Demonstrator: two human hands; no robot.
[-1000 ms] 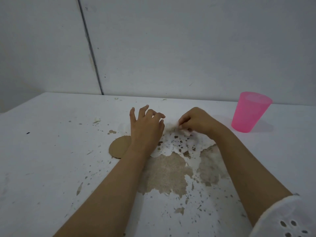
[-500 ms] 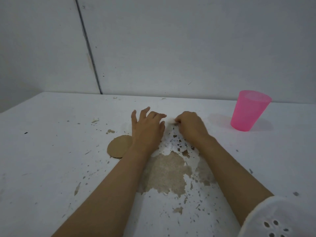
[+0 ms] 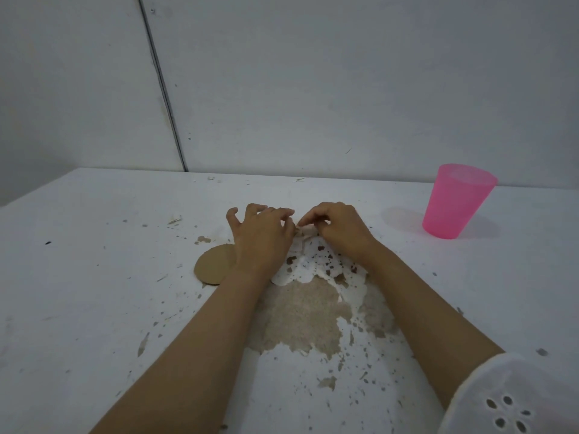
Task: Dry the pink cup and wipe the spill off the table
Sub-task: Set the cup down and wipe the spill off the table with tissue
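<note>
The pink cup (image 3: 454,203) stands upright at the right of the white table (image 3: 94,277), apart from both hands. A thin white tissue (image 3: 316,267), spotted with brown, lies flat on the table in front of me. My left hand (image 3: 261,238) rests palm down on its left part with the fingers curled and apart. My right hand (image 3: 340,228) pinches the tissue's far edge with its fingertips, right beside the left hand's fingertips. Whether the spill lies under the tissue I cannot tell.
Brown patches (image 3: 300,317) of peeled coating and small flecks cover the table near me. A round brown disc (image 3: 213,267) lies flat just left of my left wrist. A grey wall (image 3: 313,89) closes the table's far edge.
My right hand has slid left along the tissue's far edge until its fingertips meet those of my left hand. The left hand's fingers have curled more. The cup has not moved.
</note>
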